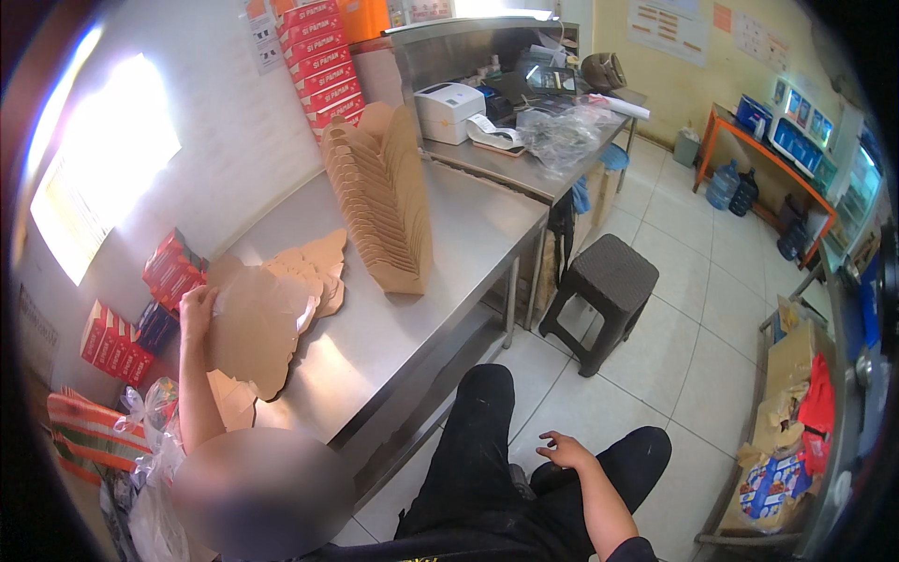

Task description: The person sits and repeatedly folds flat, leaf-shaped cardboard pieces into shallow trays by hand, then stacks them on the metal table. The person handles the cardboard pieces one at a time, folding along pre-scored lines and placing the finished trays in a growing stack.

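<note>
While the left hand (197,307) pinches the edge of the flat cardboard sheet (248,328) over the metal table (412,328), probably for steadying it, the right hand (565,451) hangs empty, with fingers bent and slightly apart. The folded cardboard pieces (379,206) stand nested one in another, seemingly to save space. Red boxes (318,66) carry white capital lettering, but the wall papers (667,30) are perhaps too distant for reading

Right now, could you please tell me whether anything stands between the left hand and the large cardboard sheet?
Nothing visible does: the left hand is at the left edge of the cardboard sheet, apparently touching it. Other flat pieces lie on its other side, toward the nested stack.
</note>
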Demonstrator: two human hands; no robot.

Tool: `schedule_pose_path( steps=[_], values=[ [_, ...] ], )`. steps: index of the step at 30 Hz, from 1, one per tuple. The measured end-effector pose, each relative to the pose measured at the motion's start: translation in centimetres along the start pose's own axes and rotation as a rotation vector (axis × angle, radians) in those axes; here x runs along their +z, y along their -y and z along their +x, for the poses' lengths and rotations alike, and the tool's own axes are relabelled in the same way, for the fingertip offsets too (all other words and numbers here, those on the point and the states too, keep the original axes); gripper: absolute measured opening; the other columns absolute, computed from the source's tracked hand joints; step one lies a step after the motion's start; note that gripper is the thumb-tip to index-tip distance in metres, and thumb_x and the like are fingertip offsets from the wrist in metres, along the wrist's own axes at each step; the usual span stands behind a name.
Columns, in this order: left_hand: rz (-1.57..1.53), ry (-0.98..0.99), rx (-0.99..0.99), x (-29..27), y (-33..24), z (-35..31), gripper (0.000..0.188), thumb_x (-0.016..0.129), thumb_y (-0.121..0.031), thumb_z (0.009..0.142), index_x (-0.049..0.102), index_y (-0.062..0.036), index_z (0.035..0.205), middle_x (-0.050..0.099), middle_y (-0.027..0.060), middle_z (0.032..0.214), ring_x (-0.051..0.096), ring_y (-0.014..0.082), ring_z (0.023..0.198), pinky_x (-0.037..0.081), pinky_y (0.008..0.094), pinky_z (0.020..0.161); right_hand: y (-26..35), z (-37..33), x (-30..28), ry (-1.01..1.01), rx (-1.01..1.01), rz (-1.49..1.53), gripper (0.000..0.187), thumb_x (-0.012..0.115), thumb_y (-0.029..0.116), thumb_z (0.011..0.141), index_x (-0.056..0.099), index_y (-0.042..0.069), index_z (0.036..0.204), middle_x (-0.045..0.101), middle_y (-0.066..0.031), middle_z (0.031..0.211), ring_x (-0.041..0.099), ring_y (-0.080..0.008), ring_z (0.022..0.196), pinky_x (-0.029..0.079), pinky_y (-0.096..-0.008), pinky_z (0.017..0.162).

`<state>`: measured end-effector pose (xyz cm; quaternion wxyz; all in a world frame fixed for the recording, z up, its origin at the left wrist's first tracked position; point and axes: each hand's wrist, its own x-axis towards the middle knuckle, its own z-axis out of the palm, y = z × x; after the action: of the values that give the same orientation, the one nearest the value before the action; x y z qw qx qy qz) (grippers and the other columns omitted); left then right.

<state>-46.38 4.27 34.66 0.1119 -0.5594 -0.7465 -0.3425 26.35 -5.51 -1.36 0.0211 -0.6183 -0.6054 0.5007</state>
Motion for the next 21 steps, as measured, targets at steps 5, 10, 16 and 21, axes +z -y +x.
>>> schedule_pose_path(
  steps=[5,10,16,21],
  values=[
    [-0.499,-0.002,-0.162,-6.1,-7.6,-4.4,0.024,0.069,-0.022,0.096,0.07,0.002,0.094,0.072,0.0048,0.082,0.066,0.0116,0.075,0.049,0.0284,0.067,-1.1,-0.2,-0.2,-0.024,-0.028,-0.01,0.061,0.07,0.046,0.091,0.057,0.011,0.14,0.067,-0.024,0.125,0.065,-0.0386,0.116,0.051,-0.0438,0.099],
    [-0.903,-0.19,-0.192,-6.8,-18.8,-13.5,0.024,0.068,-0.021,0.098,0.069,0.0027,0.099,0.07,0.0034,0.083,0.063,0.0107,0.07,0.049,0.0258,0.063,-1.0,1.3,0.7,-0.032,-0.083,-0.039,0.058,0.072,0.045,0.09,0.06,0.012,0.137,0.069,-0.0204,0.121,0.069,-0.0339,0.106,0.053,-0.0418,0.093],
    [-1.076,0.39,-0.346,6.3,-26.5,-26.1,0.02,0.072,0.001,0.087,0.058,-0.0062,0.076,0.06,-0.0015,0.072,0.053,0.0056,0.064,0.043,0.0223,0.058,0.2,1.2,-2.6,-0.415,-0.263,0.382,0.043,0.068,0.032,0.095,0.063,0.007,0.13,0.07,-0.0142,0.113,0.07,-0.0248,0.089,0.055,-0.0351,0.082],
    [-1.279,0.567,-0.209,18.9,-34.3,-30.3,0.014,0.067,-0.005,0.097,0.056,-0.0036,0.088,0.063,0.0012,0.085,0.059,0.0056,0.077,0.048,0.0236,0.066,-2.4,-2.5,-8.0,-0.672,-0.349,1.399,0.038,0.062,0.023,0.099,0.058,0.005,0.132,0.067,-0.0106,0.113,0.066,-0.018,0.087,0.054,-0.0338,0.08]
  ],
)
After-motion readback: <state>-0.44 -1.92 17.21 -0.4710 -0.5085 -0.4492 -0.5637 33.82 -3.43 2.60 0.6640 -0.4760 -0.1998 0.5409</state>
